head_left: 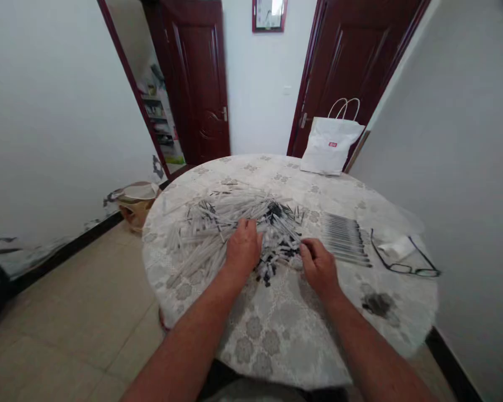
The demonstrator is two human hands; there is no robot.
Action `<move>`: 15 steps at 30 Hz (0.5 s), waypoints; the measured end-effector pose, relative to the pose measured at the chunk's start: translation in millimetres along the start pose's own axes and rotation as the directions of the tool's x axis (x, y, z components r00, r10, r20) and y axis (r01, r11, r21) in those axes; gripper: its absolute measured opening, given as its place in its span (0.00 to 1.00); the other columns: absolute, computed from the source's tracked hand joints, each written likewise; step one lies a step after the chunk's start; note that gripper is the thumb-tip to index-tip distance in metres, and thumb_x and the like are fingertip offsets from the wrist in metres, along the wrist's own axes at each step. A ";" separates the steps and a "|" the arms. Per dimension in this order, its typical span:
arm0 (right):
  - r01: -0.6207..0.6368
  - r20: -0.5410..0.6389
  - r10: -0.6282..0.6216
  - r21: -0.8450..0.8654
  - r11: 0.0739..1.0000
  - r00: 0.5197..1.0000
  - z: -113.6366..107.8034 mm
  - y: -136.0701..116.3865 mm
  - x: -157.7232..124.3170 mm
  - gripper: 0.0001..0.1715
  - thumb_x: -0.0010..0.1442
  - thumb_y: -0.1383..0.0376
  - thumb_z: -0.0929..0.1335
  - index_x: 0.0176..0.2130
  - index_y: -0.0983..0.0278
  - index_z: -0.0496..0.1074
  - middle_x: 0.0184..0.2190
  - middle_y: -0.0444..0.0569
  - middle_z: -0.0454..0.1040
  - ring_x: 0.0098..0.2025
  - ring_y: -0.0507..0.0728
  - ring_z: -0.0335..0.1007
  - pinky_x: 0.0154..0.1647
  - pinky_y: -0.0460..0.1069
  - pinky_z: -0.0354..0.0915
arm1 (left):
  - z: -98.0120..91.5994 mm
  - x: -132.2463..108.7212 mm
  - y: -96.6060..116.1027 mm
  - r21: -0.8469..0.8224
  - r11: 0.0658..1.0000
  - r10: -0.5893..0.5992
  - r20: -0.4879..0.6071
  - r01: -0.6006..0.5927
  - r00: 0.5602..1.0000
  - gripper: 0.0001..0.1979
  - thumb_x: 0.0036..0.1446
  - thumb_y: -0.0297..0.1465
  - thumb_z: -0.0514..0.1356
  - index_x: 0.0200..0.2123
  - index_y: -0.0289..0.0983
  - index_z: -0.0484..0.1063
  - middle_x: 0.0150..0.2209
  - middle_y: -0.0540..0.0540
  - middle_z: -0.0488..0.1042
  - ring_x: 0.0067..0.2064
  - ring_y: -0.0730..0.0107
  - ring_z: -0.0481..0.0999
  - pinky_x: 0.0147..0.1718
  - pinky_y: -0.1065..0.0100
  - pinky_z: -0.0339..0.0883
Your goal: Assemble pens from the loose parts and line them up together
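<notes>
The tabletop (291, 329) has rounded edges and a pale, flower-patterned cover. The loose tubes (238, 207) form a wide, spread heap left of centre, set in from the left edge. Each tube is slender, straight and translucent whitish; the tubes lie flat and cross one another at many angles. Thin dark rods (208, 210) are mixed into the heap. Small dark pieces (267, 268) are scattered along its near right side, and a denser dark cluster (274, 210) sits toward its far right side.

The left hand (245, 243) rests at the near side of the heap, back upward, fingers bent and directed toward the far edge. Tubes extend to its left and beyond its fingertips; the small dark pieces lie just to its right. Whether it pinches a part cannot be told.

The right hand (321, 267) is positioned at the right end of the heap, thumb and forefinger close together beside the tube ends. A grip on a tube cannot be confirmed.

Right of the right hand, a set of sticks (347, 240) lies in a parallel row, dark toward the right ends. Eyeglasses (411, 272) lie between this row and the right edge. A white bag (331, 146) stands upright at the far right edge.
</notes>
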State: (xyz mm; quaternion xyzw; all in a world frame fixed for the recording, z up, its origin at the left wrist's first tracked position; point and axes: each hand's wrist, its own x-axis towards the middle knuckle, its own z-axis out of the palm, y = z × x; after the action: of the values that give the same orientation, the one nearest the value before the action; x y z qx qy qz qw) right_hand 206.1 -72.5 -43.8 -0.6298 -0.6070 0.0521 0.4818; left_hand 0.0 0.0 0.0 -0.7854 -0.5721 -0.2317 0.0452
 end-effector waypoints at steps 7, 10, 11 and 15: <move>0.001 0.011 -0.002 0.047 0.999 1.000 0.1 -3.9 0.0 0.14 0.68 0.57 0.64 0.43 0.63 0.74 0.34 0.47 0.78 0.36 0.56 0.74 0.41 0.48 0.65 | 16.5 15.3 6.7 0.082 0.997 -0.022 0.127 0.011 0.992 0.09 0.67 0.30 0.54 0.48 0.37 0.70 0.45 0.39 0.74 0.41 0.56 0.79 0.38 0.62 0.70; -0.005 0.009 0.004 0.060 0.998 1.000 -0.9 -5.0 0.1 0.13 0.68 0.58 0.64 0.43 0.63 0.74 0.34 0.47 0.78 0.36 0.56 0.74 0.40 0.48 0.65 | 19.2 16.6 4.2 0.045 0.999 -0.013 0.111 0.008 0.994 0.10 0.67 0.26 0.52 0.45 0.36 0.72 0.44 0.38 0.74 0.40 0.56 0.79 0.37 0.62 0.70; -0.008 0.008 0.007 0.063 0.998 1.000 -1.4 -5.6 0.1 0.13 0.68 0.58 0.64 0.43 0.63 0.74 0.34 0.47 0.78 0.36 0.56 0.74 0.40 0.48 0.65 | 18.4 15.7 3.3 0.008 1.000 -0.010 0.082 0.009 0.997 0.11 0.66 0.25 0.51 0.45 0.36 0.73 0.44 0.37 0.75 0.41 0.56 0.79 0.38 0.61 0.71; 0.001 0.015 -0.002 0.081 0.997 1.000 -3.6 -10.1 -1.0 0.12 0.68 0.58 0.65 0.43 0.63 0.74 0.32 0.46 0.77 0.33 0.54 0.72 0.38 0.47 0.65 | 8.8 7.3 -0.3 -0.404 0.915 -0.032 -0.122 -0.020 0.992 0.11 0.65 0.28 0.56 0.48 0.37 0.75 0.47 0.37 0.76 0.47 0.56 0.78 0.47 0.60 0.70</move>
State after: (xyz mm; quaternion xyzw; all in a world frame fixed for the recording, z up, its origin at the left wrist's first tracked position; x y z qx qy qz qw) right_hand 201.0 -77.3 -35.6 -0.6089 -0.6085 0.0808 0.5023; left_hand 4.2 9.5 -4.8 -0.7599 -0.5102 -0.3942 -0.0827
